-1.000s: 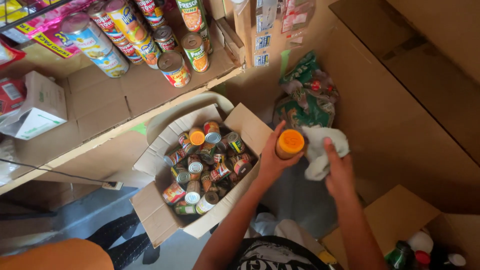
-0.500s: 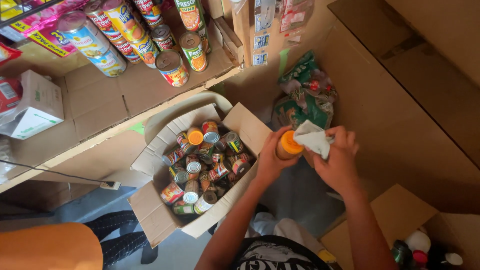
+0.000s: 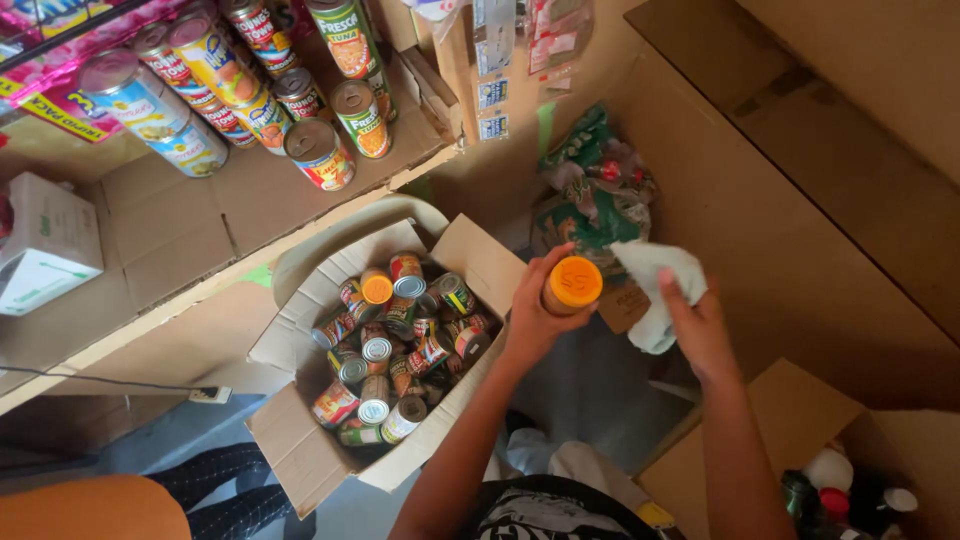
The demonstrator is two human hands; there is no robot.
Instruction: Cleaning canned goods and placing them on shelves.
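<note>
My left hand (image 3: 535, 315) grips a jar with an orange lid (image 3: 571, 284), held upright just right of an open cardboard box (image 3: 300, 455). My right hand (image 3: 695, 325) holds a white cloth (image 3: 655, 285) beside the jar's lid, touching or almost touching it. The box is filled with several tins and one orange-lidded jar (image 3: 376, 288), lying and standing in a jumble.
A cardboard-lined shelf (image 3: 215, 205) at upper left carries several tins (image 3: 320, 155) and a white carton (image 3: 45, 245). A green printed bag (image 3: 590, 190) sits behind my hands. Another cardboard box (image 3: 800, 430) with bottles (image 3: 835, 485) is at lower right. A power strip lies on the floor (image 3: 210, 395).
My right hand brought the white cloth onto the jar's lid half a second ago; now the cloth has slid off to the right side of the lid. My left hand keeps the jar in place.
</note>
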